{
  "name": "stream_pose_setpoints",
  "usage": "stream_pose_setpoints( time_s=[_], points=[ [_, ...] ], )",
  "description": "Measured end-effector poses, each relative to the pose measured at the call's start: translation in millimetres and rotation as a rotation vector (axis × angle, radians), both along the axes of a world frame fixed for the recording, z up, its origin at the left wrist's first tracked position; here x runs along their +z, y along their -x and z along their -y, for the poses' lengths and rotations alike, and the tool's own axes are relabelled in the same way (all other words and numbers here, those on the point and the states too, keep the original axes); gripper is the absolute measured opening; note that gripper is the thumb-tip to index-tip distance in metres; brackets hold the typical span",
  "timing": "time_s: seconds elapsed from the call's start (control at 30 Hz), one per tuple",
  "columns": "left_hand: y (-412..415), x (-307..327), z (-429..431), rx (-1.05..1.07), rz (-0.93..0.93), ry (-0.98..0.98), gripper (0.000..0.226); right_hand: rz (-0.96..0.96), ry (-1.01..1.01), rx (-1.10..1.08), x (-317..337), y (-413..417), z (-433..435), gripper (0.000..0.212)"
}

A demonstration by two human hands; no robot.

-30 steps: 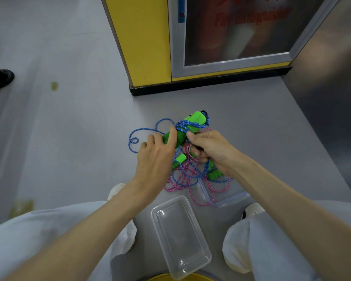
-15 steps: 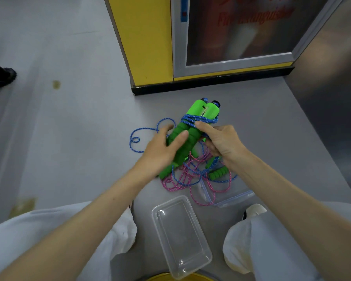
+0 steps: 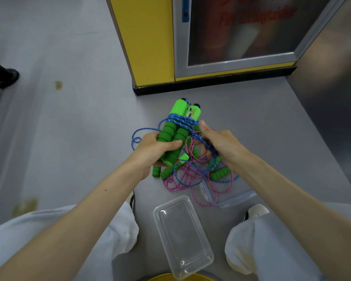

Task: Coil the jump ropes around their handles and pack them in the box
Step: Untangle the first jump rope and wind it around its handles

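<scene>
Though near cabinet base (image 3: 211,87) (black), handles (image 3: 175,128) hang clear.

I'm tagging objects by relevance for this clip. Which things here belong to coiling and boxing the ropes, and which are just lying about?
Job: paired green handles in the left hand; blue rope in the right hand; pink rope; loose green handles; clear tub; blue-edged clear piece, lid or box.
Lying about: yellow cabinet; extinguisher window; black object at left; floor stain.
</scene>
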State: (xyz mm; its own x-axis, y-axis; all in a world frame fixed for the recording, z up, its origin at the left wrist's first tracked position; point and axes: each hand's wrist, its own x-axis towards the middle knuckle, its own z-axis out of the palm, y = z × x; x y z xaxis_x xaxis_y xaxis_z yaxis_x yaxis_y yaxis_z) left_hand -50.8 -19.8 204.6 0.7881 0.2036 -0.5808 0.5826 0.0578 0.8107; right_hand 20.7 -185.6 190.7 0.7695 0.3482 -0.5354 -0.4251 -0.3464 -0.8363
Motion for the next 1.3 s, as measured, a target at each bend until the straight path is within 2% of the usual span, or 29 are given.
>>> stream_pose_setpoints(
  time_s=[0.13,0.27,0.4,0.5,0.63,0.73,0.93,1.07,1.2,1.3],
  points=[
    [1.1,-7.7,0.7,-0.02,0.098,-0.276,0.023,0.069,0.086,0.156,-6.3,3.4,2.2,0.012],
    [1.6,-15.5,-1.5,-0.027,0.105,-0.543,0.026,0.081,0.147,0.165,-7.2,3.3,3.8,0.008],
    [2.5,-15.3,-0.4,-0.067,0.084,-0.756,0.032,0.074,0.118,0.203,-5.2,5.0,-0.7,0.031],
    [6.0,-13.9,6.1,-0.133,0.094,-0.962,0.035,0.092,0.131,0.221,-3.4,4.2,-1.6,0.034],
    [7.4,-11.2,10.9,-0.202,0.144,-1.205,0.034,-0.096,-0.113,0.153,-0.4,6.5,-2.8,0.027],
    [10.3,-11.2,14.7,-0.248,0.217,-1.343,0.031,-0.098,-0.172,0.211,1.2,9.6,-4.2,0.029],
    [13.5,-20.8,14.8,-0.328,0.315,-1.492,0.032,-0.086,-0.16,0.241,2.8,13.0,-7.7,0.032],
    [13.8,-28.4,15.4,-0.338,0.422,-1.632,0.043,-0.049,-0.092,0.198,3.2,11.2,-9.7,0.052],
    [15.7,-39.3,20.3,-0.365,0.591,-1.62,0.055,-0.081,-0.094,0.016,3.7,10.6,-9.6,0.05],
    [17.8,-35.8,28.4,-0.414,0.515,-1.493,0.066,-0.05,-0.021,-0.094,4.1,7.9,-7.4,0.045]
  ],
)
